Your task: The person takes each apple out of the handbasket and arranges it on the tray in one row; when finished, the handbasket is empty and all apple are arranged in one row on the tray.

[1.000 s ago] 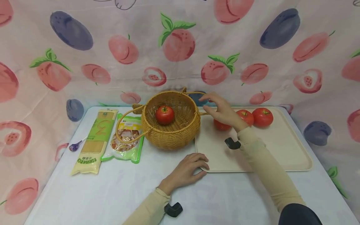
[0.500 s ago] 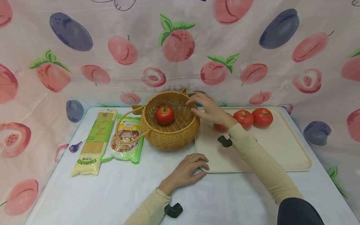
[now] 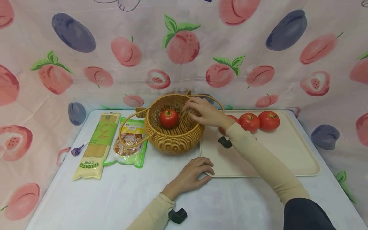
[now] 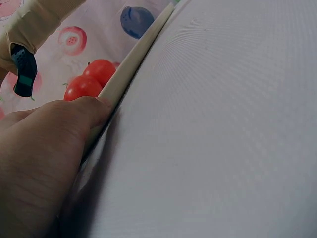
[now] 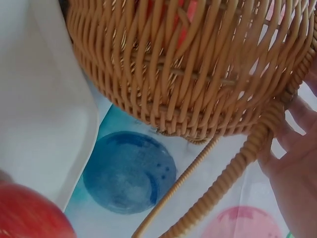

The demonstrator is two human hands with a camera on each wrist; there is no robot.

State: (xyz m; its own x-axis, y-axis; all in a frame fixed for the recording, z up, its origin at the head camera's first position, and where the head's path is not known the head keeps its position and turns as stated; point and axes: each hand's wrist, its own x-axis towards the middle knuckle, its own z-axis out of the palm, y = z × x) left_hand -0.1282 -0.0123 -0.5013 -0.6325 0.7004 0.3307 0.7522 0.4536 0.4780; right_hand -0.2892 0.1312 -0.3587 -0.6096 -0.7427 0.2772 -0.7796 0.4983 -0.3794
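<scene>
A round wicker basket (image 3: 175, 140) stands at the back middle with one red apple (image 3: 168, 118) inside. My right hand (image 3: 205, 112) is over the basket's right rim, fingers bent loosely toward the apple and apart from it, holding nothing. In the right wrist view that hand (image 5: 297, 148) shows at the right edge, beside the basket's wall and handle (image 5: 223, 173). My left hand (image 3: 188, 175) rests at the front left corner of the beige tray (image 3: 258, 166); its thumb (image 4: 94, 106) lies along the tray's rim in the left wrist view.
Several apples (image 3: 268, 121) sit in a row at the tray's back, one partly hidden by the right forearm. Left of the basket lie a green and white food bag (image 3: 129, 140), a pack of noodles (image 3: 96, 143) and a purple lollipop (image 3: 77, 150). A fruit-print cloth (image 3: 184, 76) hangs behind.
My right hand has moved left from beside the basket's right handle to over its rim, fingertips now inside the opening. My left hand and the apples have stayed in place.
</scene>
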